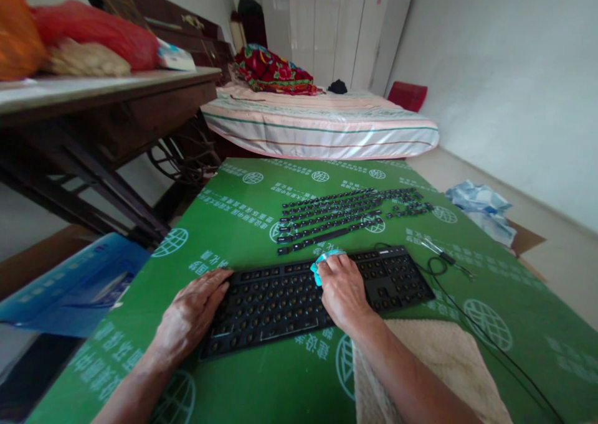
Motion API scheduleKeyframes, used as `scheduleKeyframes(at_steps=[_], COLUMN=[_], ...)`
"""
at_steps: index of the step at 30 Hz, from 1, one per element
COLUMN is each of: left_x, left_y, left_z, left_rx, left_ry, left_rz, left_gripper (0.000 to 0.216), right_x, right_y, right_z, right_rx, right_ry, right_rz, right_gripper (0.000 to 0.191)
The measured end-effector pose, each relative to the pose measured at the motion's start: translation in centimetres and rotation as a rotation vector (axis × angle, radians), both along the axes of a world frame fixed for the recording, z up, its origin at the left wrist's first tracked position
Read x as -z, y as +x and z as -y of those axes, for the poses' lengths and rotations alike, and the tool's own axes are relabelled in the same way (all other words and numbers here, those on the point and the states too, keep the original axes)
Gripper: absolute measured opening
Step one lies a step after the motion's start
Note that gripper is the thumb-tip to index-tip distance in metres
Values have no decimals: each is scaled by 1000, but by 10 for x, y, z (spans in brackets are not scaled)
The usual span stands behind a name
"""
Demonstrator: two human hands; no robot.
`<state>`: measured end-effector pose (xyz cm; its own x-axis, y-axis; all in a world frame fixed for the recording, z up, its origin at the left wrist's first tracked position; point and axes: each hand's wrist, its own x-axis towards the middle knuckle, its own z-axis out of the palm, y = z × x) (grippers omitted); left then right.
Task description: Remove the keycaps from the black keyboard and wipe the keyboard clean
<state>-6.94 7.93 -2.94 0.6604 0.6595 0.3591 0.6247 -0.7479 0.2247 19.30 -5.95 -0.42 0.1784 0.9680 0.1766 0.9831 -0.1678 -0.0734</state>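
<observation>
A black keyboard (275, 302) with its keycaps off lies on the green board, its bare switches showing in rows. My left hand (194, 309) rests on the keyboard's left end, fingers stretched out along its edge. My right hand (343, 287) is closed on a turquoise cloth (322, 267), pressed to the keyboard's upper middle; part of the cloth is hidden under the fingers. Beyond the keyboard, the loose black keycaps (327, 215) are laid out in slanting rows, with a smaller group toward the right.
A beige towel (434, 362) lies under my right forearm. Right of the keyboard are its cable (486, 334) and a small tool with metal wires (446, 257). A bed (322, 125) stands behind the green board (252, 393); a sewing-machine table (140, 100) is at left.
</observation>
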Motion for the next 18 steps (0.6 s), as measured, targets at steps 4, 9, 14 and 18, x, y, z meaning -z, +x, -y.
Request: scheduleKeyframes(at_steps=[4,9,14,18], left_x=[0,0,0,-1], left_y=[-1,0,1,1], left_z=[0,0,1,1], left_rx=[0,1,-6,3], left_ry=[-7,-24,-17,1], left_rz=[-5,-1,4,6], left_gripper=[52,54,54,54], right_x=[-2,-4,-4,-4], right_y=[4,20,27,22], right_z=[1,9,11,9], right_rx=[-30,2,61,78], right_ry=[-20,-69,-68,-67], right_rz=[24,51,45,51], right_gripper=[20,20,19,17])
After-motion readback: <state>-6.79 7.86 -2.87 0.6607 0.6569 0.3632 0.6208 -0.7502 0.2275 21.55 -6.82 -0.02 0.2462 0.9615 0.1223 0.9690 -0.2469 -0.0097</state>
